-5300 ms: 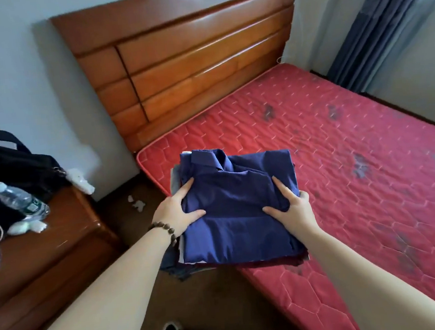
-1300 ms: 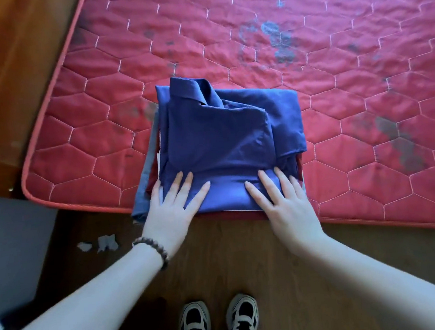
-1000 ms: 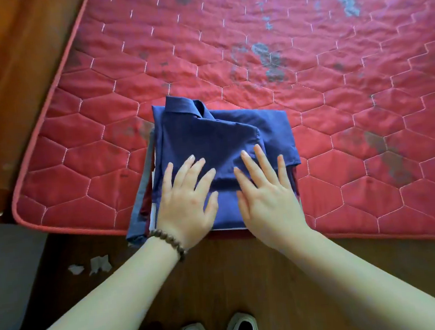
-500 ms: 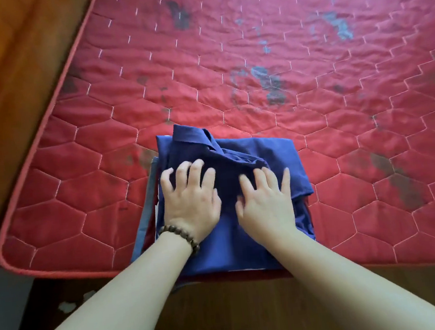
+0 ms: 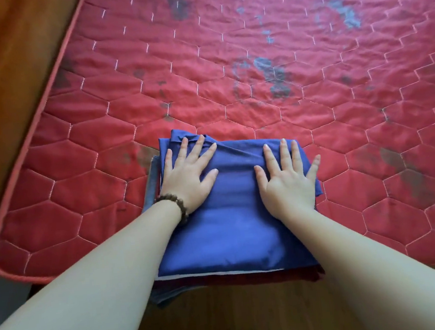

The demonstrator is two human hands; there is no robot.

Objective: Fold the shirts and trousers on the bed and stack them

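Note:
A folded blue shirt (image 5: 233,232) tops a stack of folded clothes at the near edge of the red quilted mattress (image 5: 255,68). Under it show a white layer, a dark red garment (image 5: 262,279) and a grey-blue garment (image 5: 152,189) along the left side. My left hand (image 5: 188,178), with a bead bracelet at the wrist, lies flat on the shirt's far left part near the collar. My right hand (image 5: 287,179) lies flat on the far right part, fingers spread. Both hands press down on the shirt.
The wooden bed frame (image 5: 5,92) runs along the left of the mattress. A wooden floor (image 5: 226,321) lies below the stack. The stack's near edge overhangs the mattress edge slightly. Dark stains mark the mattress beyond the stack.
Both hands slid farther up the shirt and flattened out from a curled press. They spread apart, left toward the collar, right toward the far right corner.

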